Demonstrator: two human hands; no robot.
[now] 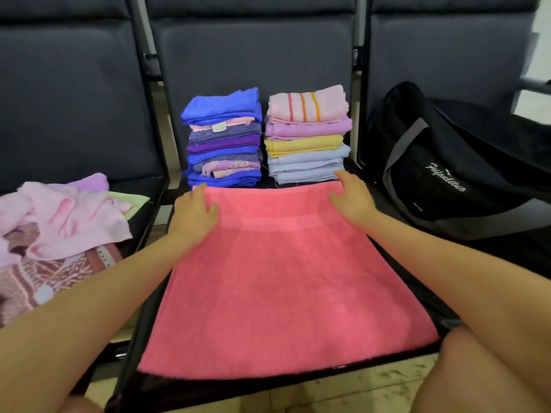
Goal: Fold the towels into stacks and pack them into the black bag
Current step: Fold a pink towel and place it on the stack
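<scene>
Coral-pink terry towel (286, 281) lies flat on the dark middle seat (268, 386). Left hand (193, 213) and right hand (353, 198) both rest flat on its far corners, fingers relaxed, gripping nothing. Just behind the towel: two finished stacks, a blue-purple stack (223, 138) and a pastel stack (308, 135). Right of the towel: black fabric bag (447, 174), no towels visibly packed. Left of the towel: a loose pink pile (59, 222) not yet folded. Judged roughly midway; all packing remains.
</scene>
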